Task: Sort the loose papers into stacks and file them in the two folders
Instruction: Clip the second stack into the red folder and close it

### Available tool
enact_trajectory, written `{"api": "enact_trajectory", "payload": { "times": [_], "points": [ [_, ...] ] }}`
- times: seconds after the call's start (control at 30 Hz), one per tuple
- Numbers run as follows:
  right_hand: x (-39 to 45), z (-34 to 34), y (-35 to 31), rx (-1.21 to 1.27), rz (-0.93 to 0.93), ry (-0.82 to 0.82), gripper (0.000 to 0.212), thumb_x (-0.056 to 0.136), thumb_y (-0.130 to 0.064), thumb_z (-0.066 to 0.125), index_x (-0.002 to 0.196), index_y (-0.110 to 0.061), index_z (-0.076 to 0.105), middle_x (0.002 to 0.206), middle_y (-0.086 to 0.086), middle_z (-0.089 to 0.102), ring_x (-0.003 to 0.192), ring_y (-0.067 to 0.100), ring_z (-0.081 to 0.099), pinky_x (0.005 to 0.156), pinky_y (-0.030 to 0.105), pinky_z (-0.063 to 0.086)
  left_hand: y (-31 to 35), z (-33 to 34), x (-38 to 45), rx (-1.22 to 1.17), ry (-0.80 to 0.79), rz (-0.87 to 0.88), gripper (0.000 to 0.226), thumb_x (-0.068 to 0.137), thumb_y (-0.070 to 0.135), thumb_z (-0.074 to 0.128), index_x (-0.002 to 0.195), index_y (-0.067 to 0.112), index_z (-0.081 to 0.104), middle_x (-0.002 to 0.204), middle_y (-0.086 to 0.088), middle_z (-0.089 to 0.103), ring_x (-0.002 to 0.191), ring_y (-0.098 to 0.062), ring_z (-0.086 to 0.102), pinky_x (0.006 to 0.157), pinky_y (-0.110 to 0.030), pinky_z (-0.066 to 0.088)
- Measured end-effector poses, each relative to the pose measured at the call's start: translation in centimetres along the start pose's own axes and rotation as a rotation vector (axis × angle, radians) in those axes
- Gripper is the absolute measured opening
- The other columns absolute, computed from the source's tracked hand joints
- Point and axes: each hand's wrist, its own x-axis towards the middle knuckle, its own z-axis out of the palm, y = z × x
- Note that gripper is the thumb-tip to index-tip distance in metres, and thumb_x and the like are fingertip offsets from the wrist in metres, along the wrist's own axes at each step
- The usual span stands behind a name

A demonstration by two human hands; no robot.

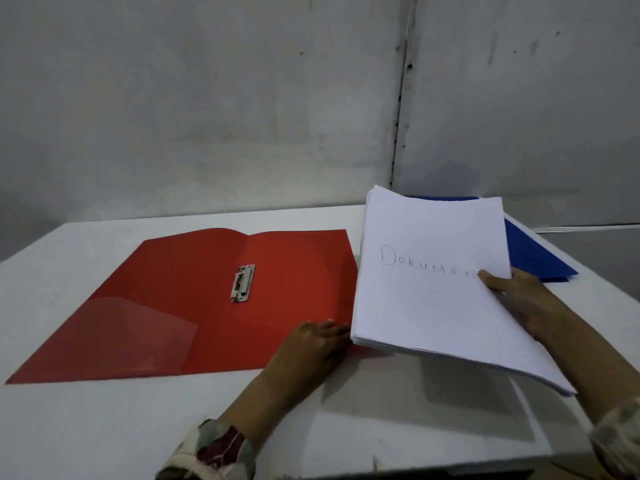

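A flat red plastic folder (pixel 194 306) lies open on the white counter (pixel 86 427), its two leaves spread left and right of a small metal spring clip (pixel 242 283) at the spine. A translucent corner pocket (pixel 138 334) sits on the left leaf. The folder's near edge runs well back from the counter's front edge, with bare surface before it and to its left.

The left hand (pixel 311 344) rests on the folder's near right corner, fingers straight and flat, close together.

The right hand (pixel 519 299) grips one thick stack of white paper sheets (pixel 426 299) by its right edge, thumb on top, the other fingers hidden underneath. The stack is held above the counter, tilted, its left edge just over the red folder's right edge and casting a shadow below. The top sheet bears handwriting reading "Dokumen", the end covered by the thumb.

Behind the stack, a dark blue folder (pixel 533 254) lies closed near the counter's far right corner, white sheets showing along its edge.

Two folders and one held stack are visible. A grey wall (pixel 207 98) rises behind the counter.
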Motion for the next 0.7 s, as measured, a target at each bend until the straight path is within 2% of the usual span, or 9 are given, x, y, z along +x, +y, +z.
{"api": "enact_trajectory", "payload": {
  "times": [0.07,0.17,0.23,0.3,0.4,0.47,0.53,0.6,0.7],
  "points": [
    [0.0,-1.2,0.0,-0.023,0.002,0.003,0.018,0.093,-0.019,0.054,0.109,-0.013,0.048,0.084,0.001,0.056,0.072,0.018,0.054,0.059,0.030,0.041,1.2,0.3,0.1,-0.013,-0.035,0.017,0.035,0.086,0.027,0.043,0.114,0.022,0.065,0.115,0.004,0.068,0.096,-0.015,0.067,0.079,-0.036,0.056],
    [0.0,-2.1,-0.1,-0.055,0.008,0.002,0.016,0.093,-0.019,0.053,0.105,-0.011,0.048,0.081,0.000,0.056,0.071,0.019,0.054,0.056,0.029,0.039,2.7,0.2,0.2,-0.013,-0.063,0.044,0.034,0.089,0.029,0.044,0.119,0.026,0.060,0.124,0.006,0.063,0.105,-0.014,0.063,0.091,-0.041,0.051],
    [0.1,-2.2,-0.1,-0.050,0.020,-0.007,0.016,0.093,-0.019,0.054,0.105,-0.011,0.049,0.082,0.000,0.057,0.072,0.020,0.055,0.056,0.029,0.040,3.2,-0.1,0.2,-0.033,-0.146,0.011,0.042,0.091,0.043,0.035,0.128,0.032,0.051,0.136,0.010,0.051,0.118,-0.010,0.053,0.107,-0.039,0.036],
    [0.3,-2.0,-0.1,-0.037,0.030,-0.027,0.015,0.093,-0.019,0.054,0.105,-0.011,0.050,0.084,0.001,0.059,0.073,0.020,0.056,0.058,0.031,0.042,2.3,-0.8,-0.2,-0.025,-0.199,-0.049,0.063,0.083,0.055,0.017,0.134,0.032,0.044,0.144,0.010,0.043,0.126,-0.009,0.046,0.113,-0.035,0.021],
    [0.5,-1.2,0.0,-0.038,0.035,-0.044,0.016,0.092,-0.019,0.055,0.107,-0.012,0.051,0.085,0.001,0.059,0.075,0.020,0.057,0.061,0.031,0.044,-0.9,-1.9,-1.0,0.010,-0.076,-0.139,0.065,0.079,0.048,0.020,0.118,0.020,0.063,0.128,0.001,0.061,0.112,-0.013,0.061,0.101,-0.031,0.038],
    [0.7,-0.3,0.0,-0.048,0.035,-0.056,0.017,0.092,-0.019,0.055,0.107,-0.011,0.051,0.088,0.002,0.060,0.075,0.021,0.057,0.064,0.033,0.044,-3.2,-2.6,-1.6,0.141,0.015,-0.171,0.047,0.080,0.038,0.034,0.097,0.018,0.073,0.103,0.001,0.073,0.087,-0.013,0.071,0.078,-0.026,0.054],
    [0.8,0.7,0.1,-0.063,0.038,-0.068,0.016,0.093,-0.019,0.054,0.107,-0.011,0.051,0.087,0.002,0.059,0.074,0.021,0.056,0.065,0.034,0.044,-5.0,-3.1,-2.0,0.181,0.070,-0.268,0.038,0.079,0.033,0.040,0.088,0.018,0.074,0.090,0.001,0.076,0.073,-0.015,0.072,0.063,-0.027,0.056],
    [1.0,1.8,0.1,-0.070,0.039,-0.075,0.016,0.093,-0.019,0.054,0.107,-0.012,0.050,0.084,0.001,0.058,0.074,0.020,0.055,0.066,0.034,0.043,-6.6,-3.5,-2.0,0.182,0.120,-0.380,0.035,0.080,0.030,0.043,0.090,0.014,0.073,0.089,-0.005,0.075,0.075,-0.022,0.071,0.062,-0.031,0.056],
    [1.3,3.2,0.2,-0.074,0.045,-0.085,0.017,0.092,-0.018,0.055,0.108,-0.012,0.051,0.086,0.001,0.058,0.075,0.019,0.055,0.074,0.036,0.042,-9.1,-3.9,-1.6,0.078,0.160,-0.617,0.028,0.091,0.018,0.050,0.113,0.008,0.064,0.114,-0.014,0.066,0.102,-0.033,0.061,0.085,-0.041,0.049]
  ]
}}
